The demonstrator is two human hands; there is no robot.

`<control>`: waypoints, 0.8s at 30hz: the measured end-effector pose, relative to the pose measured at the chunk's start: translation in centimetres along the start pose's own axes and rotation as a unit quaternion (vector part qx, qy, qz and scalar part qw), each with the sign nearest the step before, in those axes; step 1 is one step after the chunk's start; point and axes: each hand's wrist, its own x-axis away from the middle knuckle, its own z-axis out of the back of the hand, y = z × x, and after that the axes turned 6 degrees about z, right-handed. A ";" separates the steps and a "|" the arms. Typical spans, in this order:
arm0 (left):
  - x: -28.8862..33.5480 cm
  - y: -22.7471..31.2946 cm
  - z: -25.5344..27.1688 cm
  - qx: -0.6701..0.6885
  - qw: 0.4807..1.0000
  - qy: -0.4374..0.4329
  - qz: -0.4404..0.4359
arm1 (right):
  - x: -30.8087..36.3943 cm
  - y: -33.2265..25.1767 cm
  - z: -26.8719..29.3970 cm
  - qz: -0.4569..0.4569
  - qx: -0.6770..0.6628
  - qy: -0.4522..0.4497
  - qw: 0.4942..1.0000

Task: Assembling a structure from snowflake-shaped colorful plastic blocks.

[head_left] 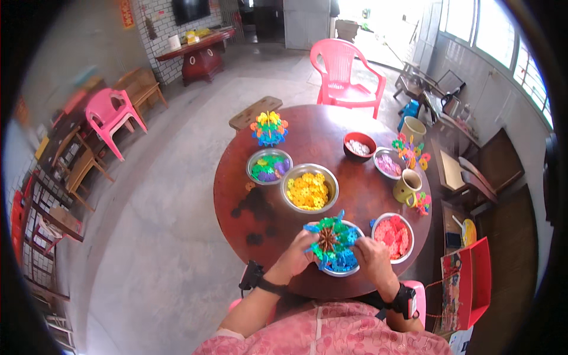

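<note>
Round dark-red wooden table (313, 136), glossy; person seated at its near edge. Silver metal bowls on it: one of yellow notched discs (333, 188) about mid-table; one of green and purple pieces (249, 168) beside it, far-left; one of red pieces (410, 242) near right; one of blue pieces (342, 274) right in front of the person.

A rounded green-and-blue plastic assembly (329, 239) is held up over the bowl of blue pieces, partly hiding it. Left hand (300, 251) grips its left side, fingers bent. Right hand (375, 258) has fingers drawn together at the right side; cannot tell whether it pinches an attached piece or a loose one.

Progress, judged by eye: brown centre and green layer joined, blue outer pieces partly on. A taller multicoloured plastic assembly (269, 129) stands at the table's far-left side, carrying yellow and orange as well; if that is the pattern, those colours remain to be added. Plenty of loose pieces left in the bowls.

Look of the held assembly: roughly round, spiky; blue tips jut from the rim, green within, small brown spokes (327, 239) radiating at the middle.
</note>
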 end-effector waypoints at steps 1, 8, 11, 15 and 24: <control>0.0 0.1 -0.3 -0.010 1.000 -0.014 -0.011 | 0.4 0.0 -0.2 -0.009 -0.015 -0.003 1.000; -0.1 -0.3 0.1 0.147 0.987 -0.037 0.056 | -0.2 -0.8 -1.5 0.017 -0.004 -0.015 1.000; -0.2 -0.5 -0.4 0.163 0.986 0.009 0.040 | -0.4 -0.8 -1.6 0.026 0.002 -0.024 0.999; 0.0 -0.4 -0.5 0.174 0.984 0.014 0.039 | -0.5 -1.3 -1.7 0.007 0.000 -0.016 1.000; 0.4 -0.7 -0.3 0.202 0.979 0.000 -0.003 | -1.7 -2.4 -2.1 0.002 -0.009 -0.022 1.000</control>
